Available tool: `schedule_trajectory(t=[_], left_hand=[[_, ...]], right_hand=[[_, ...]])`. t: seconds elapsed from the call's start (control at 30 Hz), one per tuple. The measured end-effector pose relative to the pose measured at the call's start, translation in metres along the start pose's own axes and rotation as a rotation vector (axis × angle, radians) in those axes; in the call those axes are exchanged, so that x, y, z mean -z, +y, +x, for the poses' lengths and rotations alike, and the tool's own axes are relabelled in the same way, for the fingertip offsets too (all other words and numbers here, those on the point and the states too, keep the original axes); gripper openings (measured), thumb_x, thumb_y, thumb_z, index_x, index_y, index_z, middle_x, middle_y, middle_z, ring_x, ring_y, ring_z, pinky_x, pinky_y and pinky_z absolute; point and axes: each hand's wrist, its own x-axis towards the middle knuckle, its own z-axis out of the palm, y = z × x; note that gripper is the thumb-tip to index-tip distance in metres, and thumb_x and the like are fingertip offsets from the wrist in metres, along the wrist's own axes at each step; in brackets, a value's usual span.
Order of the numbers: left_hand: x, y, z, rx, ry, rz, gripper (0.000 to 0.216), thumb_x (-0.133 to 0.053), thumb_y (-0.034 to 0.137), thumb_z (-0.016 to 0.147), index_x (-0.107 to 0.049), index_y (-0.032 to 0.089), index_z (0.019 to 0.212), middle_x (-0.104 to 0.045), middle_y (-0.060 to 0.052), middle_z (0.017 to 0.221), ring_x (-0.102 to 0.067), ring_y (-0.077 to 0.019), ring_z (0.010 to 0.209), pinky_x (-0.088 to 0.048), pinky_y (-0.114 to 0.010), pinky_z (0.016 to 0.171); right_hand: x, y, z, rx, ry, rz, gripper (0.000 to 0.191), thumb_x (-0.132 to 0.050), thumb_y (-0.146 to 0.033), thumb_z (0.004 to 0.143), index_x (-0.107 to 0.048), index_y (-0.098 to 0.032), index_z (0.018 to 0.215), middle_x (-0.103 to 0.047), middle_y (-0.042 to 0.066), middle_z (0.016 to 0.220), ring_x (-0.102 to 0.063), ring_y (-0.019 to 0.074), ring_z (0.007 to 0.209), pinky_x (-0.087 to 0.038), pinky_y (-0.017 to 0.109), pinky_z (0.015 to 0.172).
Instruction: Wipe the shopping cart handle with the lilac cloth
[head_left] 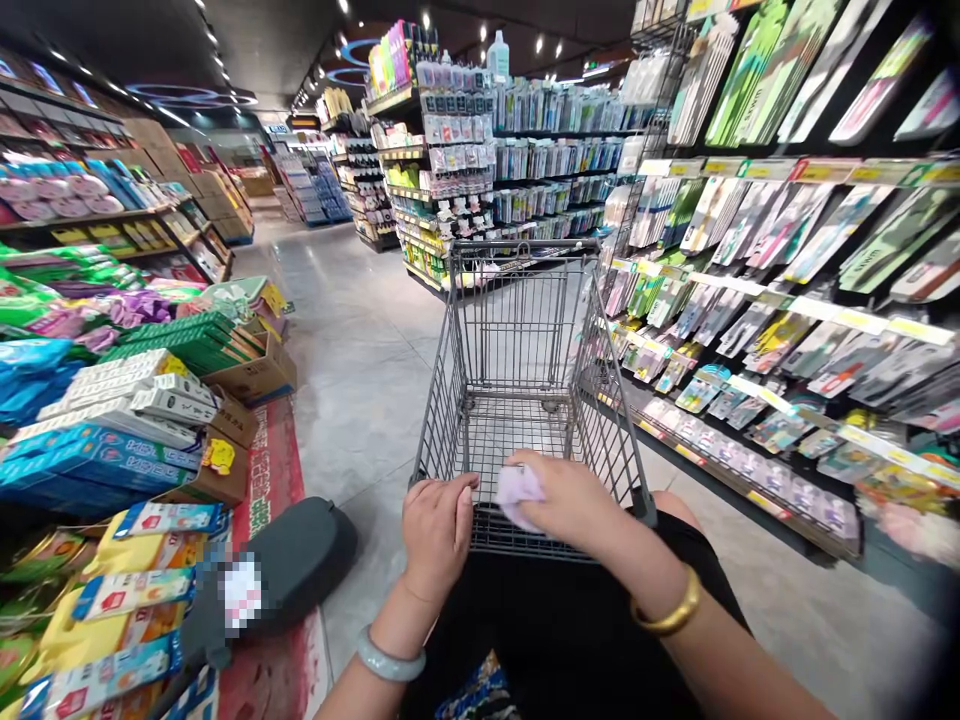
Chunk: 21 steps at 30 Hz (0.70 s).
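My right hand (562,495) is closed around a crumpled pale purple cloth (519,492), slightly blurred, over the near part of a grey wire shopping cart (531,385). A gold bangle circles that wrist. My left hand (437,525) is by the cart's near left corner, its fingers curled together and pointing right toward the cloth; a gap lies between them. What the left fingers hold, if anything, is hidden. A pale jade bangle is on the left wrist. Through the cart's wire bottom the grey floor shows. The near rim is partly behind my hands.
Shelves of hanging packaged goods (787,240) run close along the right. Stacked boxes (105,460) and bags crowd the left, with a dark grey paddle-shaped object (307,545) jutting toward the cart. A tiled aisle (352,320) leads ahead past a display shelf (450,170).
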Motion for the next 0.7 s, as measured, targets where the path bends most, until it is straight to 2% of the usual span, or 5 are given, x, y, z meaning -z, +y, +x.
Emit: schedule_trajectory(t=[0.07, 0.2, 0.4, 0.57, 0.7], left_hand=[[0.003, 0.007, 0.006, -0.005, 0.014, -0.011, 0.03, -0.04, 0.021, 0.096, -0.059, 0.02, 0.119, -0.07, -0.006, 0.113, -0.062, -0.021, 0.105, -0.041, -0.043, 0.099], [0.007, 0.024, 0.026, -0.125, 0.006, -0.037, 0.036, -0.04, 0.024, 0.096, -0.052, 0.019, 0.129, -0.063, -0.008, 0.128, -0.053, -0.0228, 0.123, -0.034, -0.047, 0.11], [0.002, 0.041, 0.055, -0.172, -0.224, -0.11, 0.033, -0.038, 0.035, 0.099, -0.062, 0.021, 0.115, -0.07, -0.007, 0.107, -0.061, -0.0219, 0.107, -0.041, -0.043, 0.103], [-0.007, 0.044, 0.058, -0.072, -0.462, 0.038, 0.048, -0.026, 0.046, 0.1, -0.052, 0.02, 0.132, -0.071, -0.01, 0.096, -0.066, -0.0236, 0.092, -0.05, -0.04, 0.085], [-0.01, 0.047, 0.057, 0.016, -0.654, 0.202, 0.061, -0.018, 0.058, 0.097, -0.056, 0.02, 0.126, -0.071, -0.008, 0.076, -0.068, -0.0242, 0.073, -0.05, -0.034, 0.069]], right_hand=[[-0.017, -0.018, 0.011, 0.147, 0.033, 0.038, 0.045, -0.06, -0.023, 0.073, -0.058, -0.028, 0.117, -0.069, 0.001, 0.102, -0.06, 0.0186, 0.087, -0.039, 0.027, 0.076], [-0.016, -0.013, 0.011, 0.219, -0.017, -0.043, 0.013, -0.057, -0.018, 0.073, -0.062, -0.022, 0.084, -0.068, 0.001, 0.088, -0.058, 0.0177, 0.085, -0.039, 0.027, 0.077], [0.014, 0.032, -0.02, -0.056, -0.009, -0.132, 0.01, -0.053, -0.017, 0.075, -0.061, -0.023, 0.077, -0.065, 0.0, 0.078, -0.058, 0.0176, 0.077, -0.035, 0.026, 0.066], [-0.012, 0.007, -0.012, 0.059, 0.121, -0.169, 0.023, -0.052, -0.011, 0.074, -0.064, -0.021, 0.091, -0.069, 0.005, 0.093, -0.057, 0.0222, 0.092, -0.04, 0.031, 0.08], [-0.013, 0.014, -0.01, 0.021, 0.13, -0.265, 0.02, -0.054, -0.009, 0.076, -0.064, -0.023, 0.085, -0.068, 0.004, 0.088, -0.057, 0.0227, 0.09, -0.04, 0.031, 0.074]])
